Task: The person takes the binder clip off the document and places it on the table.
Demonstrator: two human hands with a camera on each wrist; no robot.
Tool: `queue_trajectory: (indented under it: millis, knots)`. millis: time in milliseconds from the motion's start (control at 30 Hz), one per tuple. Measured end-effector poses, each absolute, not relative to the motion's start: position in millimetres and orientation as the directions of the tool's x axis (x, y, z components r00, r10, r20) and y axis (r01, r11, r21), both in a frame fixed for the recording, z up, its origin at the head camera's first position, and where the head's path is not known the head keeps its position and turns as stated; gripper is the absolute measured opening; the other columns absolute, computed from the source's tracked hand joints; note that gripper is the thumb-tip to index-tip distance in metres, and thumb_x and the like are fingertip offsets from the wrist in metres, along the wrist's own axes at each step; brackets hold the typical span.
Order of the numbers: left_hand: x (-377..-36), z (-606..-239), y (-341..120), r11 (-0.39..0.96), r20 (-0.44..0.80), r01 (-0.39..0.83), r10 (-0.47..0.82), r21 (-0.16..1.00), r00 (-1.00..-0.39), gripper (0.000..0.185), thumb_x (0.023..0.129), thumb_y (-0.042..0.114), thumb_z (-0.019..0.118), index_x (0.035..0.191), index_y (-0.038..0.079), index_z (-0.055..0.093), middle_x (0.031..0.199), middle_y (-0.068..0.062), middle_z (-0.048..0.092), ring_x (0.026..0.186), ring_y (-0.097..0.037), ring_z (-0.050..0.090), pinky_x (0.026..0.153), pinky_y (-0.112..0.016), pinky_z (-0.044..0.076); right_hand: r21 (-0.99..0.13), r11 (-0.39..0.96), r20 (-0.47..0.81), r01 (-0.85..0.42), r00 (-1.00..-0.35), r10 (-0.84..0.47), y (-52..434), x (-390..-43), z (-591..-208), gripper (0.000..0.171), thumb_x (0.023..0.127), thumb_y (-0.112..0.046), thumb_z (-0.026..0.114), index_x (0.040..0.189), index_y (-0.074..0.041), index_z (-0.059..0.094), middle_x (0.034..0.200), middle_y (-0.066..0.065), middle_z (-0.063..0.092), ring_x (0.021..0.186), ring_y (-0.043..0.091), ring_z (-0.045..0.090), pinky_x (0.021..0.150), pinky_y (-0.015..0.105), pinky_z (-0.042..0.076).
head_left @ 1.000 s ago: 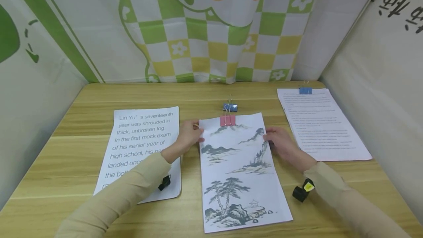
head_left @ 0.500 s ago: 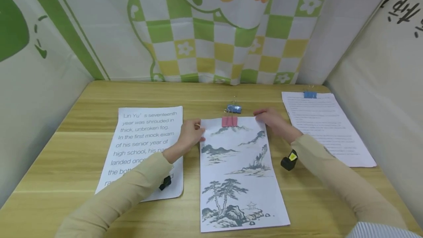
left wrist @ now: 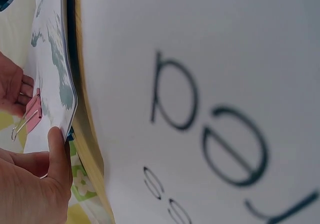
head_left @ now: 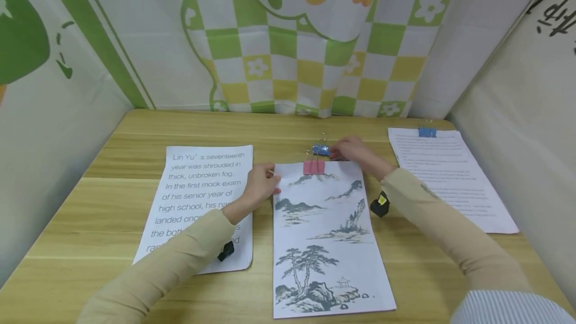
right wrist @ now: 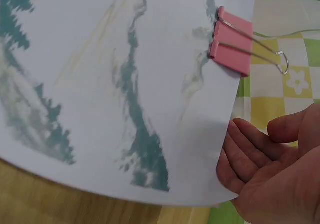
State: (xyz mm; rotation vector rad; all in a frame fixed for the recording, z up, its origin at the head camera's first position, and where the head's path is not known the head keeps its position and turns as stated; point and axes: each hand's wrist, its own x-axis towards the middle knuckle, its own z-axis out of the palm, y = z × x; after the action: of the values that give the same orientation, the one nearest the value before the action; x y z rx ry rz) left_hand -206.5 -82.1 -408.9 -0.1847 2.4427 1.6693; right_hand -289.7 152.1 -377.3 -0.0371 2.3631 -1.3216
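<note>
A landscape ink print (head_left: 328,244) lies in the middle of the wooden table (head_left: 108,164), with a pink binder clip (head_left: 313,167) on its top edge. My left hand (head_left: 263,184) pinches the print's top left corner, thumb on the lifted edge (left wrist: 57,149). A loose blue binder clip (head_left: 320,150) lies just beyond the print. My right hand (head_left: 353,151) reaches over the top right corner, fingertips next to that blue clip. In the right wrist view the right hand (right wrist: 272,169) is relaxed and holds nothing, beside the print (right wrist: 125,83) and pink clip (right wrist: 231,42).
A sheet with large printed text (head_left: 202,199) lies left of the print, under my left forearm. Another text sheet (head_left: 450,174) with a blue clip (head_left: 427,132) lies at the right. Cloth-covered walls close in the table at the back and both sides.
My right hand has left the print's right edge and moved up and left, past the top right corner to the loose blue clip. The left hand has stayed at its corner.
</note>
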Motion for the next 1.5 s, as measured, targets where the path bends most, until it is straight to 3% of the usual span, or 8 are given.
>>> queue_trajectory:
  millis: [233,533,967,1233,1500]
  knots:
    - [-205.4,-409.8,-81.5,0.374,-0.217,-0.204,-0.008,0.905,-0.976,0.047,0.089,-0.002,0.055,0.134,-0.008,0.045,0.110,-0.026,0.058,0.061,-0.011,0.056,0.060,-0.023,0.059,-0.831,0.534,-0.381,0.156,-0.860,-0.341,137.0,-290.9,-373.9,0.042,0.102,-0.019,0.034,0.123,0.014,0.052,0.124,0.030,0.057,0.116,0.037,0.057,0.103,0.039,0.048]
    - [-205.2,-412.1,-80.8,0.370,-0.222,-0.209,-0.009,0.905,-0.975,0.049,0.088,-0.002,0.056,0.136,-0.007,0.044,0.113,-0.026,0.058,0.062,-0.011,0.056,0.061,-0.022,0.059,-0.897,0.412,-0.364,0.162,-0.799,-0.479,133.6,-294.5,-378.3,0.053,0.103,-0.030,0.037,0.131,0.014,0.043,0.132,0.032,0.049,0.124,0.040,0.049,0.111,0.043,0.039]
    - [-206.5,-409.4,-84.4,0.359,-0.242,-0.228,-0.006,0.905,-0.970,0.049,0.089,-0.002,0.055,0.136,-0.008,0.043,0.120,-0.026,0.055,0.064,-0.012,0.058,0.062,-0.022,0.059,-0.928,0.299,-0.362,0.222,-0.722,-0.590,139.1,-303.2,-382.8,0.051,0.101,-0.010,0.041,0.141,0.016,0.023,0.143,0.032,0.037,0.134,0.040,0.038,0.114,0.043,0.035]
    - [-207.9,-408.5,-85.5,0.365,-0.244,-0.231,-0.010,0.902,-0.970,0.048,0.089,-0.002,0.055,0.136,-0.008,0.043,0.118,-0.026,0.055,0.063,-0.011,0.057,0.061,-0.021,0.059,-0.931,0.300,-0.350,0.206,-0.736,-0.580,139.6,-302.5,-382.1,0.043,0.098,-0.005,0.047,0.136,0.013,0.038,0.142,0.030,0.040,0.125,0.033,0.050,0.111,0.041,0.039]
    - [-208.1,-408.3,-86.3,0.372,-0.240,-0.227,-0.010,0.900,-0.971,0.048,0.089,-0.002,0.056,0.135,-0.008,0.044,0.120,-0.026,0.055,0.066,-0.012,0.059,0.062,-0.022,0.059,-0.935,0.280,-0.341,0.217,-0.766,-0.545,138.4,-298.8,-384.6,0.044,0.097,-0.007,0.049,0.136,0.011,0.040,0.137,0.033,0.044,0.103,0.015,0.063,0.106,0.039,0.045]
